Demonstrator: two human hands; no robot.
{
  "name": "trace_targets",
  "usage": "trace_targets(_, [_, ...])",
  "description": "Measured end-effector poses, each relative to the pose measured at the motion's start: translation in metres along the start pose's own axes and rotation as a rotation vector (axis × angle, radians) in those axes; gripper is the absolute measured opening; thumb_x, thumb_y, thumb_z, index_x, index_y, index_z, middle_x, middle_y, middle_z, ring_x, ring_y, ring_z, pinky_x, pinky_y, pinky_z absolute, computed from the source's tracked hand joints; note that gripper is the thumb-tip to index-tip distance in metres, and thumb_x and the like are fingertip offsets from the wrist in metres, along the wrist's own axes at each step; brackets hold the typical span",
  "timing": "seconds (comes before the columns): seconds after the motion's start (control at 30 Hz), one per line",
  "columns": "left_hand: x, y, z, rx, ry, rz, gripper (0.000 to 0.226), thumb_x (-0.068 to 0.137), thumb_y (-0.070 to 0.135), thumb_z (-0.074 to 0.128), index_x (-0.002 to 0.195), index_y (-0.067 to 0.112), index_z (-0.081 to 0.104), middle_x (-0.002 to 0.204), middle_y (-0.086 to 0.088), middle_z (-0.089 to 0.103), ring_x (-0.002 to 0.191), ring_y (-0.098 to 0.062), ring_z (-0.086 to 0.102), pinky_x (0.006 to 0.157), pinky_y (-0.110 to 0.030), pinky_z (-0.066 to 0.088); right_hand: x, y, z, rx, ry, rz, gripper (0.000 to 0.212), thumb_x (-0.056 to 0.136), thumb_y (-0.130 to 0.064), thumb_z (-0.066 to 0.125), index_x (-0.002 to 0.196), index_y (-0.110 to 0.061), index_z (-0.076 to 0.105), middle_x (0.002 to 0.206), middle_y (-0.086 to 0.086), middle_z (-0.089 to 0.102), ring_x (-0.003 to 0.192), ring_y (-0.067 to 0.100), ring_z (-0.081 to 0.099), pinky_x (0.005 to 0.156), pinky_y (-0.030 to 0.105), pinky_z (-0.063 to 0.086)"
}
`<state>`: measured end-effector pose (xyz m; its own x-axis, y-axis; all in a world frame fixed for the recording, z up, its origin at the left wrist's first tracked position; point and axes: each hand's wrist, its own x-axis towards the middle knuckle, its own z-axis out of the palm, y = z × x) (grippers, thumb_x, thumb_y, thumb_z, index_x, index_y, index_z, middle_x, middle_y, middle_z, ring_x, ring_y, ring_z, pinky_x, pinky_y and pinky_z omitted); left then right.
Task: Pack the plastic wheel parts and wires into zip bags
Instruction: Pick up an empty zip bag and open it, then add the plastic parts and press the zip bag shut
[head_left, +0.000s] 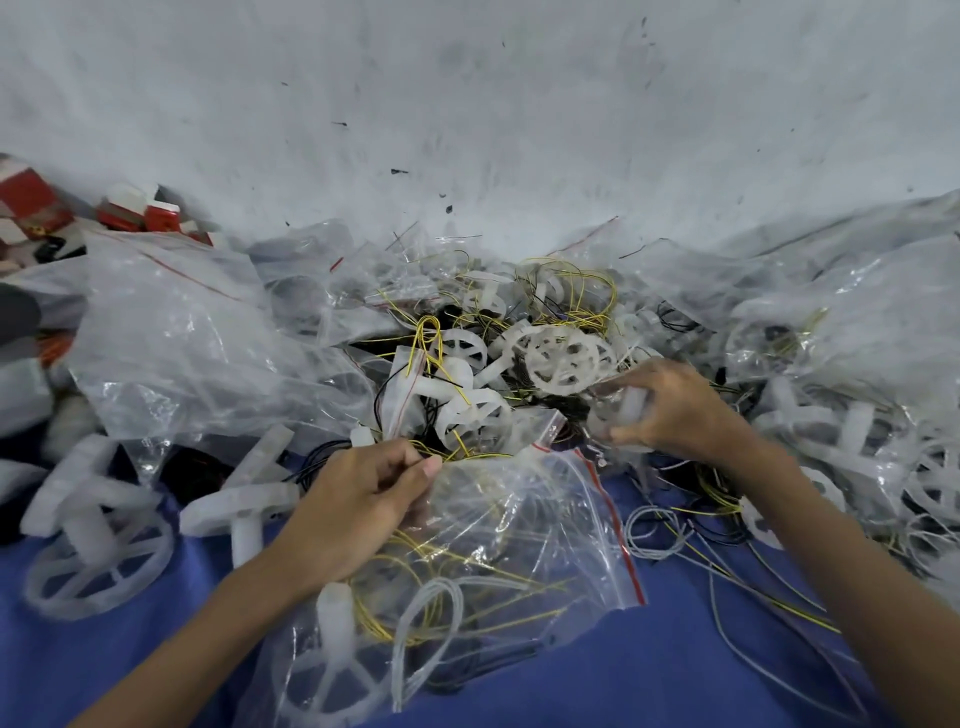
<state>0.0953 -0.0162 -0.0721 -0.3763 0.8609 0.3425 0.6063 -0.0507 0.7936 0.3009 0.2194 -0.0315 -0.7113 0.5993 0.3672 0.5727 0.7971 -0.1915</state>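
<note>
At pile (519, 343) | left hand (363, 499) pinches bag (524, 519) (rim) | right hand (680, 410) grips part (629, 413)

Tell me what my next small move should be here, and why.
Probably carry the white wheel part that your right hand grips over to the zip bag and drop it in: your left hand pinches the bag's edge by its mouth, and a wheel and wires lie inside.

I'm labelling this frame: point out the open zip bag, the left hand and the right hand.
zip bag (524, 525): head view, clear panel below the red zip strip.
left hand (363, 499): head view, back of the hand.
right hand (675, 410): head view, back of the hand, which grips a wheel part (629, 411).
</note>
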Motion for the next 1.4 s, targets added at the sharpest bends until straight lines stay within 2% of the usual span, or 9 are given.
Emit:
trace_targets(0.17, [0.002, -0.003, 0.001, 0.022, 0.012, 0.024, 0.037, 0.092, 0.029, 0.053, 0.055, 0.024, 0.049, 0.049, 0.013, 0.056, 0.045, 0.001, 0.052, 0.051, -0.008, 0.038, 0.0, 0.02, -0.016, -0.016, -0.052, 0.098, 0.04, 0.069, -0.051, 0.074, 0.1, -0.026, 0.07, 0.105, 0.004, 0.069, 0.097, 0.019, 0.059, 0.086, 0.03, 0.046])
trace_targets(0.37, [0.001, 0.0, 0.0, 0.026, -0.009, 0.03, 0.036, 0.093, 0.026, 0.053, 0.057, 0.02, 0.05, 0.05, 0.012, 0.058, 0.046, 0.0, 0.054, 0.052, -0.007, 0.039, -0.01, 0.007, -0.008, -0.278, -0.104, 0.28, 0.031, 0.072, -0.05, 0.066, 0.101, -0.038, 0.063, 0.14, 0.004, 0.028, 0.133, 0.026, 0.02, 0.11, 0.055, 0.016])
trace_targets(0.57, [0.0, 0.002, 0.0, 0.002, 0.003, 0.03, 0.038, 0.093, 0.023, 0.054, 0.055, 0.021, 0.048, 0.048, 0.011, 0.056, 0.045, 0.001, 0.053, 0.051, -0.006, 0.039, 0.001, -0.042, 0.001, -0.248, 0.484, -0.097, 0.023, 0.068, -0.017, 0.067, 0.091, -0.016, 0.066, 0.119, 0.009, 0.051, 0.111, 0.028, 0.048, 0.095, 0.044, 0.019])
trace_targets(0.67, [0.0, 0.002, 0.0, -0.001, -0.006, 0.034, 0.037, 0.093, 0.021, 0.054, 0.056, 0.02, 0.048, 0.046, 0.013, 0.054, 0.044, 0.002, 0.052, 0.051, -0.006, 0.039, 0.024, -0.056, 0.008, -0.145, 0.03, -0.205, 0.033, 0.09, -0.034, 0.052, 0.12, -0.021, 0.059, 0.135, 0.004, 0.047, 0.126, 0.022, 0.042, 0.105, 0.044, 0.022])
trace_targets(0.77, [0.0, 0.001, 0.0, -0.011, -0.005, 0.038, 0.036, 0.092, 0.021, 0.055, 0.057, 0.016, 0.05, 0.047, 0.01, 0.055, 0.046, -0.001, 0.054, 0.053, -0.007, 0.039, 0.025, -0.052, 0.016, -0.198, -0.333, -0.162, 0.031, 0.095, -0.038, 0.044, 0.117, -0.022, 0.059, 0.12, 0.003, 0.06, 0.112, 0.022, 0.055, 0.095, 0.041, 0.044])
trace_targets(1.0, [0.001, -0.004, 0.0, 0.016, -0.009, 0.066, 0.033, 0.092, 0.026, 0.055, 0.061, 0.016, 0.056, 0.053, 0.007, 0.06, 0.047, -0.002, 0.052, 0.053, -0.01, 0.038, 0.038, -0.05, -0.004, -0.123, -0.368, -0.09, 0.038, 0.094, -0.041, 0.043, 0.076, -0.021, 0.069, 0.062, 0.006, 0.06, 0.061, 0.019, 0.059, 0.057, 0.025, 0.04])
trace_targets(1.1, [0.0, -0.003, -0.001, -0.002, -0.016, 0.06, 0.033, 0.092, 0.027, 0.055, 0.059, 0.02, 0.055, 0.053, 0.007, 0.059, 0.046, -0.001, 0.052, 0.052, -0.009, 0.037, 0.054, -0.058, 0.013, -0.257, -0.212, -0.042, 0.02, 0.085, -0.021, 0.051, 0.094, -0.018, 0.069, 0.082, 0.005, 0.062, 0.085, 0.027, 0.063, 0.071, 0.028, 0.046])
trace_targets(1.17, [-0.001, -0.002, 0.0, 0.005, -0.014, 0.059, 0.034, 0.092, 0.027, 0.055, 0.058, 0.023, 0.053, 0.052, 0.009, 0.058, 0.045, -0.001, 0.051, 0.052, -0.01, 0.038, 0.061, -0.059, 0.026, -0.286, -0.362, 0.059, 0.028, 0.082, -0.016, 0.053, 0.108, -0.013, 0.065, 0.099, 0.008, 0.061, 0.095, 0.029, 0.06, 0.083, 0.036, 0.05])
trace_targets(1.4, [0.001, -0.002, 0.0, 0.021, -0.021, 0.036, 0.034, 0.092, 0.028, 0.054, 0.058, 0.021, 0.052, 0.053, 0.007, 0.06, 0.046, -0.001, 0.054, 0.052, -0.01, 0.039, 0.068, -0.059, 0.049, -0.152, -0.4, 0.15, 0.031, 0.083, -0.012, 0.053, 0.113, -0.009, 0.055, 0.108, 0.013, 0.06, 0.095, 0.029, 0.058, 0.085, 0.042, 0.052])
